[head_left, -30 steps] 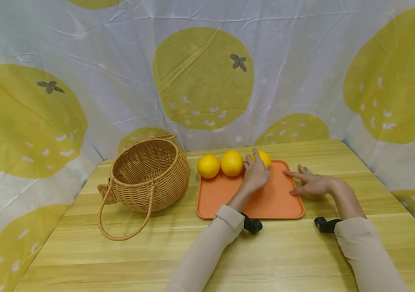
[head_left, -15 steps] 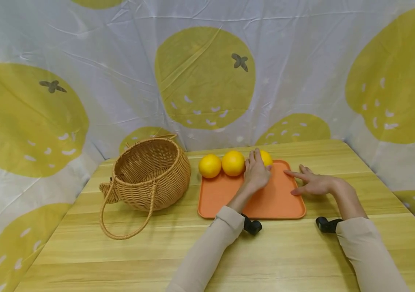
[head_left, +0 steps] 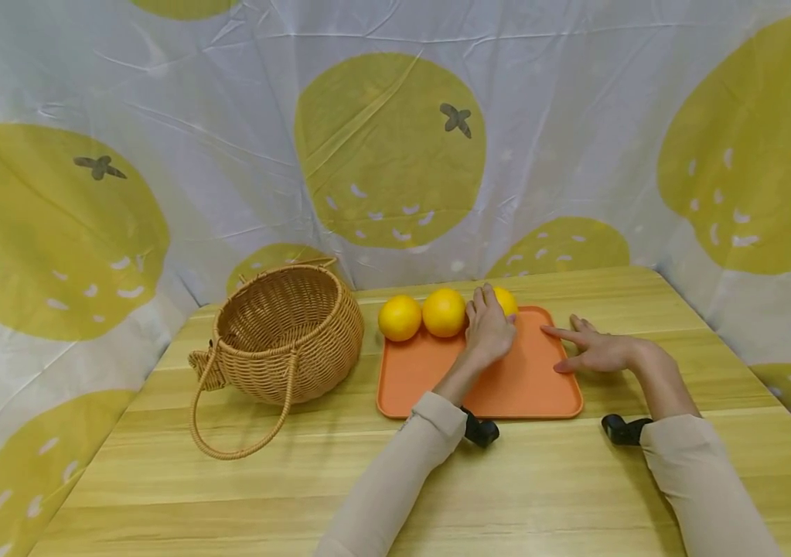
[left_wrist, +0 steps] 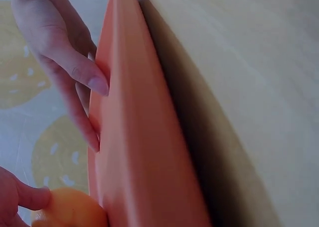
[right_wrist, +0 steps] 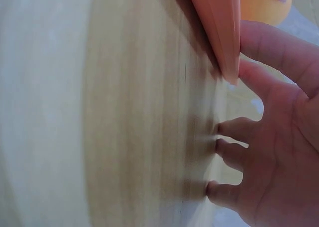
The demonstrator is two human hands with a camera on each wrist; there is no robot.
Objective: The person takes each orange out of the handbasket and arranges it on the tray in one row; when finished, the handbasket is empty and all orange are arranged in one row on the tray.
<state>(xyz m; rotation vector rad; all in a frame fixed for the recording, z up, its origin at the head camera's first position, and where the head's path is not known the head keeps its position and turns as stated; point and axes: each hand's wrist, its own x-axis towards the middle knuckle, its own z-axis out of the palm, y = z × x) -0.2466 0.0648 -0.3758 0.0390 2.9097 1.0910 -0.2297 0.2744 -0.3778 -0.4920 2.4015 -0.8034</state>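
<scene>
My left hand grips the rightmost orange at the tray's back edge, its fingers on the left side and its thumb on the right. Part of that orange is hidden behind the hand; the left wrist view shows the thumb against its peel. Two more oranges, the left one and the middle one, sit beside it along the back of the orange tray. At the tray's right edge my right hand spreads its fingers, thumb and index finger touching the rim and the other fingertips on the table.
A round wicker basket stands left of the tray, tilted so its opening shows. Its looped handle hangs forward over the wooden table. A printed cloth rises behind the table's back edge.
The left hand's fingers have drawn closer together at the orange's left side. The right hand, tray and basket stay put.
</scene>
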